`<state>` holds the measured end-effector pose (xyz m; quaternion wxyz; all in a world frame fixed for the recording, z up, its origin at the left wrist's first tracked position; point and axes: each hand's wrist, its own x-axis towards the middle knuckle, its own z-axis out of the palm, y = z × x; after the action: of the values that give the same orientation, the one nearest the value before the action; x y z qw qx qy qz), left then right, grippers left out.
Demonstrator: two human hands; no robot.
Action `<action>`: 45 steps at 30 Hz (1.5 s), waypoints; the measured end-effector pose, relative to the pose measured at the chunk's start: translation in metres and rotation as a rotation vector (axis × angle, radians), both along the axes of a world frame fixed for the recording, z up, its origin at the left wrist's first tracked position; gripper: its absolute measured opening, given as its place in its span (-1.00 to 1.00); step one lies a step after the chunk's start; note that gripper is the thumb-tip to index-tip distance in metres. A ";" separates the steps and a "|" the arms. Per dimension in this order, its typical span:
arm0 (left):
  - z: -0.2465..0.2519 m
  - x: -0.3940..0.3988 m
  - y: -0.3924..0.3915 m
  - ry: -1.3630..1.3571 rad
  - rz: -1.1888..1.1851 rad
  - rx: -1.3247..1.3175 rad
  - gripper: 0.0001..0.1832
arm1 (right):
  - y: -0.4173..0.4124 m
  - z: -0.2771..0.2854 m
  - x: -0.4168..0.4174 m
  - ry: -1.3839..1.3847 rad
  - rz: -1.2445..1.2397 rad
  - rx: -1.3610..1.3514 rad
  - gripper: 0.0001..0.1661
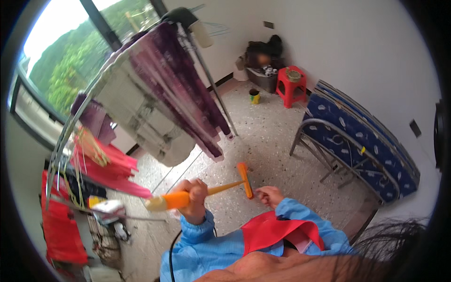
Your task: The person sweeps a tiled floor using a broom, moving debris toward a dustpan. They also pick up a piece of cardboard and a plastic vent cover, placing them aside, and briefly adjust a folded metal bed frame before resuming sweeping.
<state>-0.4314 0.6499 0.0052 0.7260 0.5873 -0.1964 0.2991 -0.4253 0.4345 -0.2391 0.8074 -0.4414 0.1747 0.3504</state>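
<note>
My left hand [196, 198] is closed around the thick orange handle of a T-shaped tool [225, 188], which looks like a squeegee. A cream-coloured end of the handle sticks out to the left of my fist. The narrow orange crosshead [245, 180] points away to the right, above the speckled floor [278, 151]. Just right of the crosshead is my right hand [270, 196], its fingers curled and one fingertip close to the lower end. Whether that fingertip touches it, or the hand holds anything small, I cannot tell. Both arms wear light blue sleeves.
Ahead on the left stands a metal drying rack [211, 79] hung with a purple and white cloth [155, 102]. A folded bed [356, 141] leans against the right wall. Farther back are a red plastic stool [291, 88], a can [254, 97] and a grey bin [262, 79]. Bags [109, 211] lie lower left.
</note>
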 end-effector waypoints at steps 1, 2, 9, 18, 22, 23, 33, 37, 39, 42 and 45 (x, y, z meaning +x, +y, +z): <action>0.013 0.003 -0.005 -0.005 0.077 0.015 -0.69 | -0.030 -0.010 -0.006 0.041 -0.088 -0.050 -0.78; 0.027 -0.006 -0.001 0.017 0.183 -0.007 -0.72 | -0.047 -0.023 -0.011 0.090 -0.103 -0.082 -0.76; 0.057 0.010 -0.021 0.084 0.742 -0.152 -0.71 | -0.216 -0.102 -0.055 0.237 -0.352 -0.308 -0.79; 0.057 0.024 -0.048 0.043 1.300 0.152 -0.63 | -0.232 -0.109 0.048 0.178 -0.054 -0.462 -0.77; 0.056 0.032 -0.041 0.038 1.449 0.132 -0.61 | -0.208 -0.106 0.091 0.096 0.097 -0.482 -0.75; 0.056 0.033 -0.037 0.045 1.471 0.142 -0.63 | -0.200 -0.105 0.098 0.078 0.127 -0.484 -0.75; 0.058 0.114 0.031 -0.008 1.581 0.118 -0.61 | -0.147 -0.115 0.160 0.016 0.254 -0.569 -0.71; 0.067 0.169 0.075 -0.006 1.515 0.066 -0.59 | -0.154 -0.124 0.166 0.057 0.155 -0.654 -0.69; 0.065 0.201 0.100 0.049 1.519 0.111 -0.61 | -0.160 -0.129 0.164 0.087 0.092 -0.692 -0.68; 0.067 0.246 0.136 0.003 1.494 0.204 -0.67 | -0.168 -0.139 0.146 0.144 0.008 -0.732 -0.67; 0.033 0.311 0.200 0.109 1.547 0.315 -0.65 | -0.179 -0.147 0.111 0.183 -0.095 -0.802 -0.65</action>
<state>-0.1200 0.8501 0.0384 0.2285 0.6668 0.2634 0.6586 -0.3140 0.2558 -0.3856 0.5677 -0.6795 0.3886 0.2548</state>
